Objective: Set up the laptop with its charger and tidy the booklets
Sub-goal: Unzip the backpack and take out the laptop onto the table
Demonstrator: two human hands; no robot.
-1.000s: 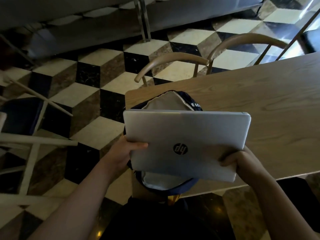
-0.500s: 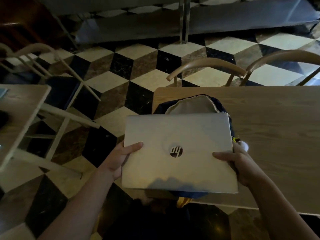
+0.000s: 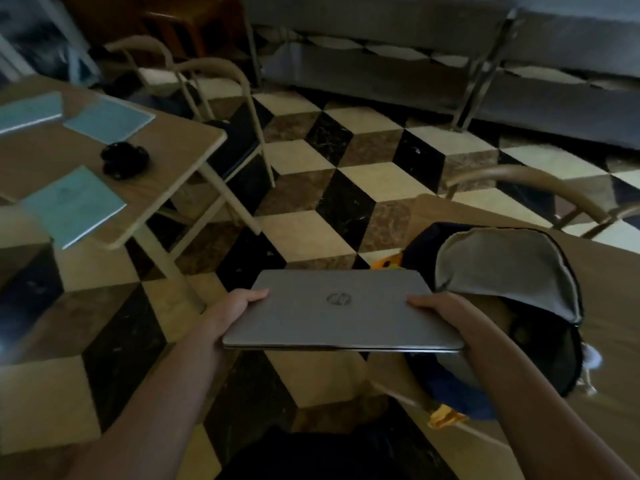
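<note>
A closed silver laptop (image 3: 341, 311) hangs flat over the checkered floor, held at both sides. My left hand (image 3: 230, 315) grips its left edge and my right hand (image 3: 445, 315) grips its right edge. To the right, an open dark backpack (image 3: 512, 282) with grey lining lies on a wooden table (image 3: 616, 306). On a second wooden table (image 3: 173, 147) at the left lie three light blue booklets: one near the front (image 3: 74, 204), one in the middle (image 3: 109, 119) and one at the far left (image 3: 29, 112). No charger is visible.
A small black object (image 3: 124, 159) sits among the booklets on the left table. Wooden chairs stand behind the left table (image 3: 211, 74) and behind the right table (image 3: 519, 178). A long grey bench (image 3: 415, 60) runs along the back. Open floor lies between the two tables.
The view has swung left, bringing the left table and booklets into sight. The laptop has come out of the backpack, tilted flat and moved left over the floor, still in both hands.
</note>
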